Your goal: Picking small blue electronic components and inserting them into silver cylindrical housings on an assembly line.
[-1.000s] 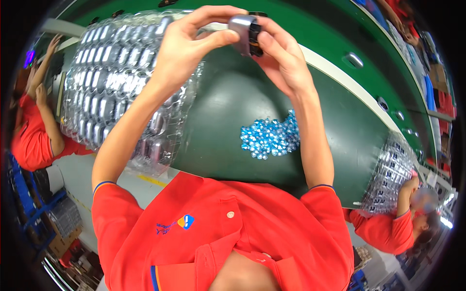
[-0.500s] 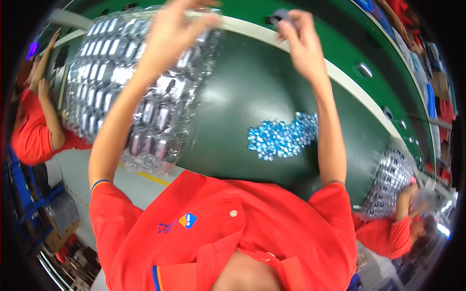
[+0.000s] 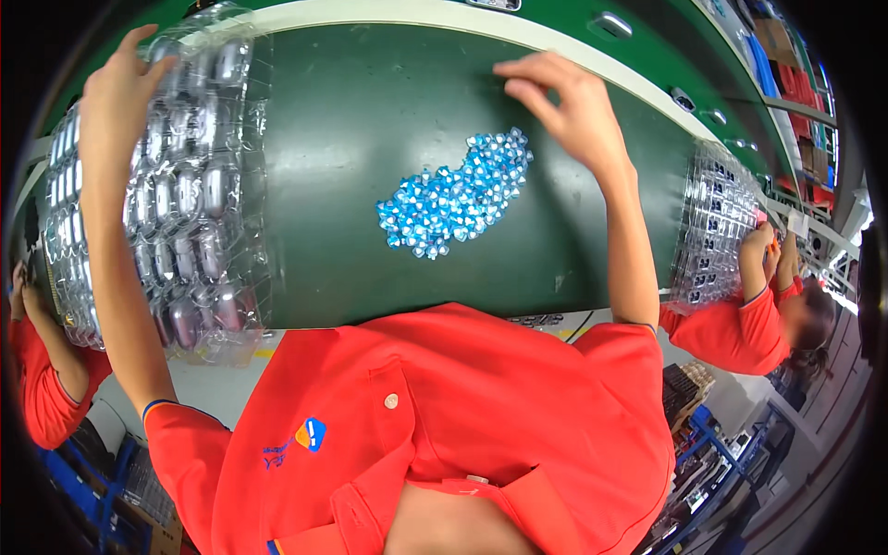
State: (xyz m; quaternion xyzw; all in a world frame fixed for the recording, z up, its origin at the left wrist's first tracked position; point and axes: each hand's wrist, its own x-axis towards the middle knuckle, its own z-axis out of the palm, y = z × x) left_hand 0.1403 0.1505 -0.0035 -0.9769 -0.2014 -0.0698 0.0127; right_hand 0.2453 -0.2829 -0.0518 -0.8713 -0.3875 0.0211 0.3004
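Observation:
On the left lies a clear plastic blister tray (image 3: 252,190) with rows of glossy dark-grey oval parts (image 3: 188,191) in its pockets. My left hand (image 3: 118,97) reaches over its far end, thumb and fingers apart beside a part there; I see nothing held. Over the dark green table my right hand (image 3: 575,106) hovers, fingers stretched out, a gap between thumb and forefinger, nothing in it. Nearer than that hand, a pile of small shiny blue-and-silver pieces (image 3: 453,199) is spread on the table (image 3: 324,120).
A pale rail (image 3: 370,16) edges the table's far side. Beyond it runs a green belt carrying a grey oval part (image 3: 610,25) and several others. At right, a person in red (image 3: 735,328) works by another clear tray (image 3: 712,222); another red-clad person (image 3: 55,388) is at left.
The whole view has shifted. My right hand held a dark part over the rail; it is now back over the table without it. My left hand remains over the tray's far end.

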